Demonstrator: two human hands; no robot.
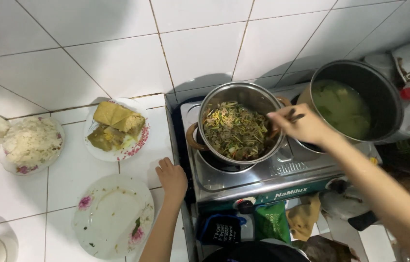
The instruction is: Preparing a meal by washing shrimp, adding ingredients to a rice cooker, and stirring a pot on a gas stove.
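Right hand [302, 125]: reached over the stove; fingers closed round a pair of dark chopsticks [293, 116], whose tips pointed down into the steel pot [238, 127].
Left hand [172, 177]: rested flat on the tiled surface [69, 165] just beside the stove's left edge; fingers loose and spread, nothing held.
Steel pot: stood on the left burner of the gas stove [263, 177], brown handles at either side; filled with a mix of shredded green and yellow vegetables and brownish pieces.
Big pot [360, 99]: dark, on the right burner, touching or nearly touching the steel pot; held a pale green soup with lumps in it.
Empty plate [113, 216]: white with pink flowers, on the surface just left of the left hand; bare apart from smears and scraps.
Plate of wrapped food [118, 128]: yellow-green pieces, further back near the wall.
Plate of rice [31, 143]: at the far left, well apart from the stove.
Progress, as judged: the stir-fry looked cooked through and well mixed; none had been served, as the flowered plate carried no portion. Stirring appeared to be in hand; dishing up looked left to do.
Not discernible: whether either burner was lit.
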